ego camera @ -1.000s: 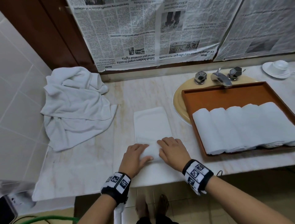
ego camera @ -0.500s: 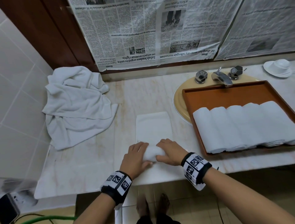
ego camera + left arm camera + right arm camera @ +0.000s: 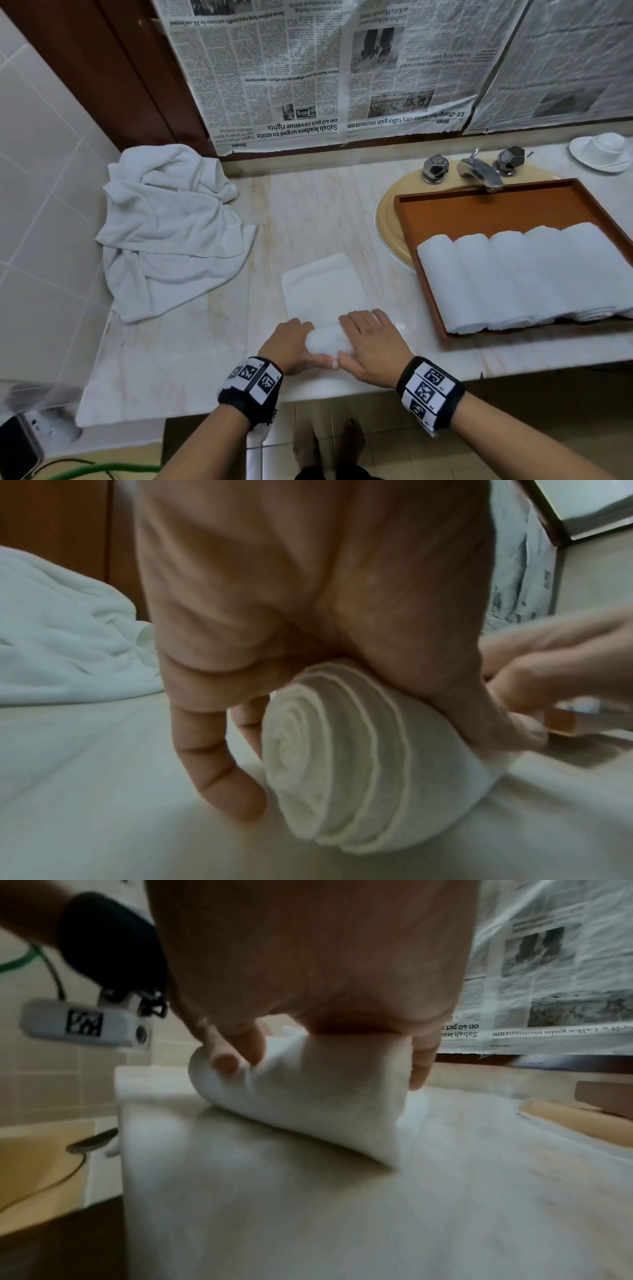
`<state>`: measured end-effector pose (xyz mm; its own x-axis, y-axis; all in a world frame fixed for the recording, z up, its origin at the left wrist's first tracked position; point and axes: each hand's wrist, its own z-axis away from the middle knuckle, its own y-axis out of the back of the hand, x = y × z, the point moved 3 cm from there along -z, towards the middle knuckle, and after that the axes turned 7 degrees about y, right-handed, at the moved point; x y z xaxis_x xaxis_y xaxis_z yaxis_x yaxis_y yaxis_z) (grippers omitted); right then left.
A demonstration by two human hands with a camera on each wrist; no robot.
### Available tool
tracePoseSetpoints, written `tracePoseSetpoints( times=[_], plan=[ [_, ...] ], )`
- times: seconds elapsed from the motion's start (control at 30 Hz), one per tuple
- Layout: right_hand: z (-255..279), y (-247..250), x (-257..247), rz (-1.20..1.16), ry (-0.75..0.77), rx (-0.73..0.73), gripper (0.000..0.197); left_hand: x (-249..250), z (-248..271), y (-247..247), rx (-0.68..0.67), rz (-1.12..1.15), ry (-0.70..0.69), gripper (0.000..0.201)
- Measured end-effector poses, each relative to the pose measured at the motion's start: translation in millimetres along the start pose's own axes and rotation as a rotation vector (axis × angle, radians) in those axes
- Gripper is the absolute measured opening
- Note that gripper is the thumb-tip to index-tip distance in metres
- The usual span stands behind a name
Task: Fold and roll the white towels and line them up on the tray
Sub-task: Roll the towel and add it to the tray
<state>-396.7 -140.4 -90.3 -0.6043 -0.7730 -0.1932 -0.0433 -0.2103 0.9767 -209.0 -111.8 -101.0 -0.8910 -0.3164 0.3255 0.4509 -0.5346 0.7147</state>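
Near the front edge of the desk (image 3: 191, 342), the left hand (image 3: 286, 346) and right hand (image 3: 373, 346) each curl their grip around the rolled end of a white towel (image 3: 325, 298), whose flat part lies toward the back edge. Its spiral end shows beside the left fingers (image 3: 219, 764). Five rolled towels (image 3: 513, 277) lie side by side in the tray (image 3: 496, 212) toward the right edge; a crumpled towel (image 3: 168, 222) sits at the back left corner.

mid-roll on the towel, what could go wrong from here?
1. The left-wrist view shows the roll coning at its end: layers step outward, so it may telescope and finish uneven beside the rolled towels on the tray.
2. The left hand and right hand sit near the counter's front edge; a slipped grip could drop it to the floor.
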Motion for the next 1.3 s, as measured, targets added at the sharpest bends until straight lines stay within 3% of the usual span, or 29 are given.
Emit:
tracePoseSetpoints(
  times=[0.07,0.17,0.27,0.37,0.53,0.67,0.83,0.93,1.03,1.1,1.3],
  plan=[
    [-1,-2,7,-0.022,-0.006,-0.030,0.062,-1,1,-1,0.016,0.037,-0.003,0.092],
    [-10,3,14,-0.109,-0.047,-0.119,0.069,6,12,-11,0.210,0.046,-0.090,0.085],
    [-22,10,21,-0.274,-0.121,-0.186,0.058,11,18,-19,0.328,0.092,-0.168,0.081],
    [-20,10,19,-0.246,-0.093,-0.206,0.055,3,13,-19,0.235,0.174,-0.174,0.087],
    [0,6,6,-0.024,0.004,-0.042,0.071,-3,-4,-5,0.088,0.201,-0.133,0.071],
    [-2,2,12,-0.098,-0.017,-0.073,0.067,1,-5,3,0.051,0.184,-0.131,0.069],
    [-20,13,25,-0.374,-0.135,-0.175,0.059,9,15,-9,0.470,-0.061,-0.128,0.081],
    [-27,18,29,-0.485,-0.172,-0.234,0.050,17,18,-24,0.542,-0.072,-0.121,0.086],
    [-28,23,32,-0.511,-0.181,-0.243,0.046,15,6,-22,0.469,-0.019,-0.145,0.077],
    [-24,25,36,-0.522,-0.205,-0.213,0.046,12,-2,-15,0.351,0.026,-0.145,0.070],
    [-7,21,33,-0.400,-0.125,-0.075,0.065,16,-9,-5,0.239,0.072,-0.072,0.058]
  ],
)
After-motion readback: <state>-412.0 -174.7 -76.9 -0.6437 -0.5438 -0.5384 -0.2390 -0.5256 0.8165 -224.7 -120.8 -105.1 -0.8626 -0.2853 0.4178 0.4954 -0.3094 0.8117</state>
